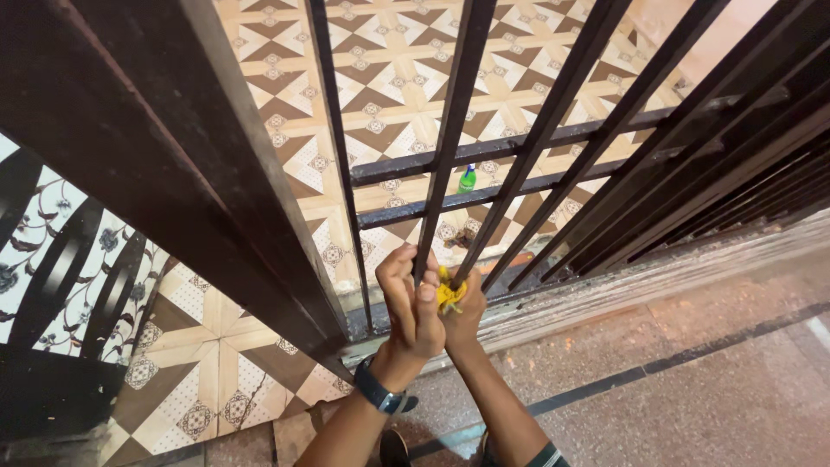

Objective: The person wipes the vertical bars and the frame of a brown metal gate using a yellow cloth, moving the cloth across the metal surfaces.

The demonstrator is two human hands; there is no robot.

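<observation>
The left hand (409,298), a watch (380,393) on its wrist, is clamped around a dark gate bar (441,164), while just beside it the right hand (465,313) presses a yellow cloth (448,292) against the next bar (553,112), fingers closed on it.

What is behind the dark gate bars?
Behind the bars lies a patterned tile floor, with a small green bottle standing on it. The left hand grips one bar; the right hand presses a yellow cloth, hiding the floor beneath.
</observation>
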